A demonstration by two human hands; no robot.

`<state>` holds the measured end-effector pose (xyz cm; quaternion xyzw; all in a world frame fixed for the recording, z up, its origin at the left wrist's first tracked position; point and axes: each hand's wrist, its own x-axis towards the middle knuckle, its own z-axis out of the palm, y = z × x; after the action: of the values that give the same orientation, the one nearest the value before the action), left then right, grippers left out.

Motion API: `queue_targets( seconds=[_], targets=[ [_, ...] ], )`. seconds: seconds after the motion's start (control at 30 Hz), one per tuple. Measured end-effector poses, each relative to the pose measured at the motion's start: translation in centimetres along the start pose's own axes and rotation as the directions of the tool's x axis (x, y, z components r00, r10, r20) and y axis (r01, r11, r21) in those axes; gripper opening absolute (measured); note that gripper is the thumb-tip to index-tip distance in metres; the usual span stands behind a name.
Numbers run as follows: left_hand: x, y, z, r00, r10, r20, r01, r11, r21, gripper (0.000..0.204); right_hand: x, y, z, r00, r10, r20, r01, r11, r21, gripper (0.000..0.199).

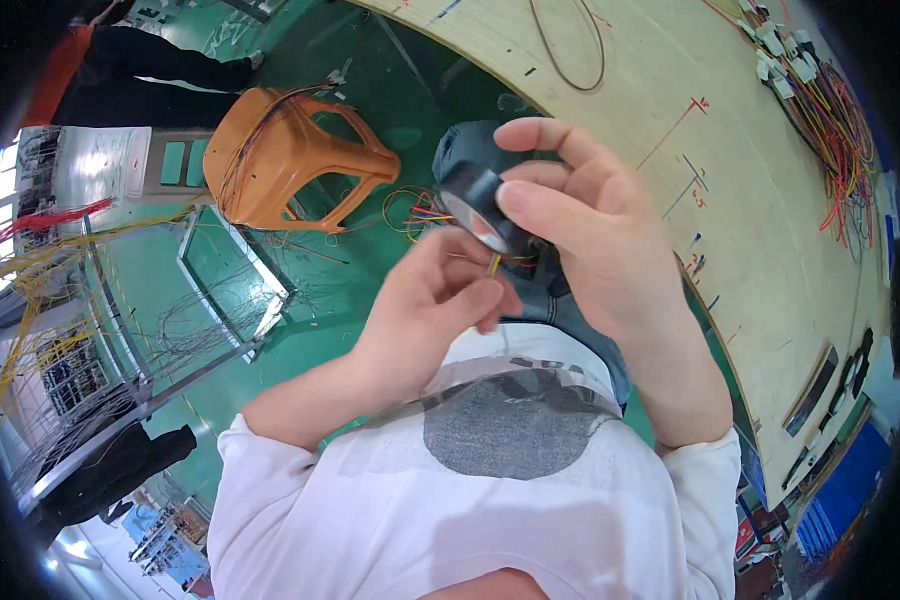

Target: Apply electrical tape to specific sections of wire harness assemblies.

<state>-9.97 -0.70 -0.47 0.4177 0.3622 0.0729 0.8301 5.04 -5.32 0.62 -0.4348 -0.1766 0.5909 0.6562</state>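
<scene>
My right hand (600, 215) grips a roll of black tape (478, 188) between thumb and fingers, and the pale inner core of the roll faces down and left. Just below it, my left hand (435, 290) pinches a few thin wires (494, 264), yellow and dark, between thumb and fingers. More coloured wires (415, 208) trail out beyond my left hand, over the green floor. Both hands are close together in front of my body, above my lap. The spot where tape and wires meet is partly hidden by my fingers.
On the right stands a pale wooden board (630, 90) with drawn marks. A bundle of coloured wires (825, 130) lies on its far right. An orange stool (260, 150) with wires across it stands left, beside a metal frame (232, 300) hung with wires. Another person's dark-clothed legs (160, 65) show far left.
</scene>
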Motion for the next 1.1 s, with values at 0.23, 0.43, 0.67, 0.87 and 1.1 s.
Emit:
queue_targets(
  seconds=[0.23, 0.43, 0.67, 0.87, 1.1],
  targets=[
    [2.0, 1.0, 0.4, 0.887, -0.301, 0.351, 0.439, 0.785, -0.436, 0.026, -3.3, -0.8, -1.9, 0.999, -0.021, 0.028, 0.024, 0.996, -0.088, 0.019],
    [2.5, 0.7, 1.6, 0.973, -0.218, 0.075, 0.231, 0.928, -0.293, 0.016, -4.3, 0.6, -2.0, 0.987, -0.131, -0.097, 0.026, 0.712, -0.702, 0.025],
    [1.9, 0.8, 0.7, 0.989, 0.143, 0.032, -0.146, 0.982, 0.123, 0.011, -3.8, 1.9, -2.1, 0.989, -0.139, 0.043, 0.117, 0.591, -0.798, 0.013],
    [2.0, 0.4, 0.4, 0.768, 0.571, 0.29, -0.569, 0.398, 0.72, 0.007, -4.2, 1.8, -2.2, 1.0, -0.029, 0.003, 0.024, 0.744, -0.668, 0.01],
    [-1.6, 2.4, 0.3, 0.952, 0.129, 0.277, -0.224, 0.91, 0.349, 0.008, -4.7, 1.0, -3.1, 0.867, -0.054, 0.495, 0.348, 0.777, -0.525, 0.007]
  ],
)
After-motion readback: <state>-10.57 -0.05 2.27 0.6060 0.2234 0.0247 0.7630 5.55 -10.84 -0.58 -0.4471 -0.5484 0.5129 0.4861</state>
